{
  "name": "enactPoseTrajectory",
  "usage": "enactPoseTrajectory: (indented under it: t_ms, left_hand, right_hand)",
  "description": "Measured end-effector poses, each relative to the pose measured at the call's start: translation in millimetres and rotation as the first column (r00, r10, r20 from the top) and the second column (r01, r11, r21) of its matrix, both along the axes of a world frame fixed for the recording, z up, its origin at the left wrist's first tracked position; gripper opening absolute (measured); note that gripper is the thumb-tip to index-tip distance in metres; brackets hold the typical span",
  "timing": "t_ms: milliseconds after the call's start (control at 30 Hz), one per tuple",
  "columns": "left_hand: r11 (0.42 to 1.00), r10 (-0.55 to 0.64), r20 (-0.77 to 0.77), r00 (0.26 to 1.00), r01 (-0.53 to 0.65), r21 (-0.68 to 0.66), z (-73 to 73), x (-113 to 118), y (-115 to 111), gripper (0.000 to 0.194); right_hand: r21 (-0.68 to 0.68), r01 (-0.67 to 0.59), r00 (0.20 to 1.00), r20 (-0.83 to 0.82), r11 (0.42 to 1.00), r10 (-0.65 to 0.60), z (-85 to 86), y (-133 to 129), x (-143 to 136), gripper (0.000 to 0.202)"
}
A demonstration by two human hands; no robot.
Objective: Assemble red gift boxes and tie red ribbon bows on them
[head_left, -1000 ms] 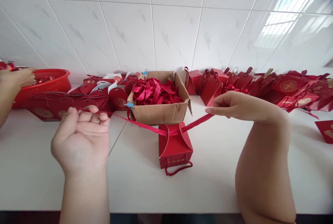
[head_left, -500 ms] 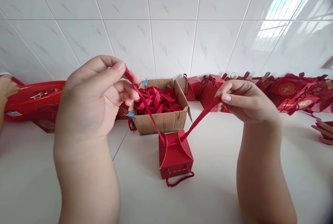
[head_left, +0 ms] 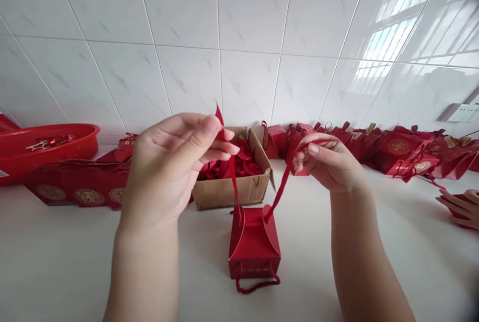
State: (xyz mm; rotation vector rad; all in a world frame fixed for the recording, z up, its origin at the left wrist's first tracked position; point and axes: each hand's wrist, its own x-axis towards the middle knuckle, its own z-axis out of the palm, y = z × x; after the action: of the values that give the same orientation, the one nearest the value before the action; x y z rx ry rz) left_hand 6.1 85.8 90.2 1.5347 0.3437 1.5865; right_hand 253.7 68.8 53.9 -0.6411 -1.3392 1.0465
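A small red gift box (head_left: pixel 254 242) with a twisted cord handle (head_left: pixel 258 287) on its near side sits on the white table in front of me. A red ribbon (head_left: pixel 281 187) runs through the two rounded flaps at its top. My left hand (head_left: pixel 187 147) pinches one end of this ribbon between thumb and fingers, above and left of the box. The other end is pinched by my right hand (head_left: pixel 322 155), up and to the right. Both ribbon ends stretch upward from the box, spread in a V.
Behind the gift box stands a cardboard box (head_left: pixel 232 192) of red ribbons. A red basin (head_left: pixel 75 145) and decorated red boxes (head_left: pixel 90 182) are at left. More red gift boxes (head_left: pixel 400 150) line the tiled wall at right. Another person's hand (head_left: pixel 462 207) touches a red box at the right edge.
My hands have come closer together, the left one moving right and the right one slightly left, both still pinching the ribbon. The view has tilted up a little. The person's hand at far left is gone.
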Motion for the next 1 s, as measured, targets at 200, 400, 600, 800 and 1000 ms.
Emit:
enactPoseTrajectory:
  t_ms: [200, 400, 600, 800, 1000]
  left_hand:
    - [0.978, 0.186, -0.053, 0.981, -0.18, 0.104, -7.1, 7.2, 3.4, 0.013]
    - [0.869, 0.446, -0.038, 0.894, -0.422, 0.258, -11.7, 16.1, 1.1, 0.018]
    - [0.873, 0.423, -0.1, 0.9, -0.376, 0.312, -11.2, 12.9, -0.5, 0.029]
    - [0.868, 0.413, -0.084, 0.907, -0.364, 0.339, -11.8, 14.4, 1.4, 0.03]
    - [0.859, 0.443, -0.049, 0.895, -0.409, 0.307, -12.6, 19.8, 0.4, 0.015]
  right_hand:
    - [0.108, 0.299, 0.954, -0.062, 0.948, -0.294, 6.7, -8.3, -25.5, 0.012]
    - [0.185, 0.431, 0.902, -0.052, 0.883, -0.429, 6.3, -12.8, -42.3, 0.007]
    - [0.227, 0.44, 0.897, -0.072, 0.869, -0.436, 6.6, -17.1, -48.6, 0.007]
    - [0.308, 0.556, 0.83, -0.143, 0.772, -0.54, 5.8, -12.2, -50.0, 0.006]
    - [0.338, 0.578, 0.811, -0.137, 0.743, -0.569, 8.4, -11.4, -49.6, 0.012]
